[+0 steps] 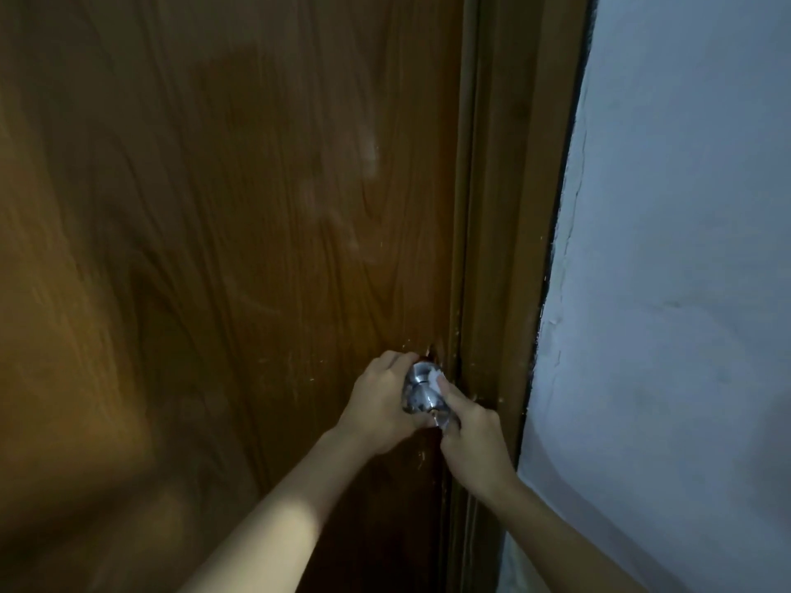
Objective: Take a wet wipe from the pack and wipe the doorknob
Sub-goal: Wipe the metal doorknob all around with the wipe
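Observation:
A shiny round metal doorknob [421, 393] sits near the right edge of a brown wooden door [214, 250]. My left hand [379, 404] wraps around the knob from the left and grips it. My right hand [473, 438] comes in from the right, its fingers pressing a small white wet wipe [436, 378] against the knob's right side. Most of the wipe is hidden under my fingers. No pack of wipes is in view.
The wooden door frame [501, 250] runs vertically just right of the knob. A pale painted wall [676, 271] fills the right side. The light is dim.

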`<action>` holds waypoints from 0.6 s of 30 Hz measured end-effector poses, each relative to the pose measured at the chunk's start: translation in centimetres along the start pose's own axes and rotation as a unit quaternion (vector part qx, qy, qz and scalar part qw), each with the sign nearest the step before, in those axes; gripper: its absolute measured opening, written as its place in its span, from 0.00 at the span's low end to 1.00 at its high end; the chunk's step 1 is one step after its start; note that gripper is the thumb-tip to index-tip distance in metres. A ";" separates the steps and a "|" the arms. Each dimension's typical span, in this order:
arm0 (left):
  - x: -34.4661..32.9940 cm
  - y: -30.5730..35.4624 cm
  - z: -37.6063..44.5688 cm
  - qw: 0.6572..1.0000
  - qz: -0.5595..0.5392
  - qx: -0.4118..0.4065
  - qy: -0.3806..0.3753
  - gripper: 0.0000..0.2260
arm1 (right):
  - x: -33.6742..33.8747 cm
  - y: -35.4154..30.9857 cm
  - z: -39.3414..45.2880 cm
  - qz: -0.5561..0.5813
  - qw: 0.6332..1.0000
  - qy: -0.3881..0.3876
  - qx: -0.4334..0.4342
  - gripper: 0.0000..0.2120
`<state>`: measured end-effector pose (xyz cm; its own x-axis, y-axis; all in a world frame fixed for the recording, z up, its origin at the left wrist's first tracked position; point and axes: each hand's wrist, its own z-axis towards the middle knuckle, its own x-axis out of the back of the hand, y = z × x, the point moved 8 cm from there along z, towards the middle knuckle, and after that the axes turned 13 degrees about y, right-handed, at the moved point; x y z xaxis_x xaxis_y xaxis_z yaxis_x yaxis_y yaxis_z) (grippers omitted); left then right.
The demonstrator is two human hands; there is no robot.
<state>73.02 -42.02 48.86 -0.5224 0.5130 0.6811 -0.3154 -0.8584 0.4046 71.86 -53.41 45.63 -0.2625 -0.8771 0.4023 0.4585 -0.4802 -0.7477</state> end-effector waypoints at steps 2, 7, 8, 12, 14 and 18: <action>-0.1 0.0 -0.1 1.000 -0.001 -0.005 -0.009 0.36 | -0.1 -0.6 -0.5 -0.019 0.999 -0.004 0.044 0.26; 0.0 0.3 -0.2 0.999 0.004 -0.014 -0.035 0.36 | 0.4 0.2 -2.2 -0.048 0.997 0.040 0.054 0.25; 0.1 0.3 -0.2 0.999 0.007 -0.013 -0.042 0.36 | 0.5 0.2 -1.7 -0.054 0.997 0.041 0.044 0.24; 0.1 0.2 -0.1 0.997 0.013 -0.002 -0.075 0.38 | -0.4 -1.4 0.0 -0.061 0.995 0.001 0.073 0.24; 0.0 0.1 -0.2 0.996 0.009 0.006 -0.091 0.39 | -0.8 -1.9 -0.6 -0.090 0.991 -0.016 0.096 0.26; -0.1 -0.3 -0.4 0.994 -0.009 0.018 -0.112 0.41 | 0.6 -0.9 -2.4 -0.091 0.991 0.041 0.094 0.22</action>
<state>72.90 -41.79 48.40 -0.3263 0.5189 0.7901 -0.2928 -0.8502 0.4375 69.27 -53.50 45.28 -0.4193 -0.7757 0.4716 0.5459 -0.6305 -0.5518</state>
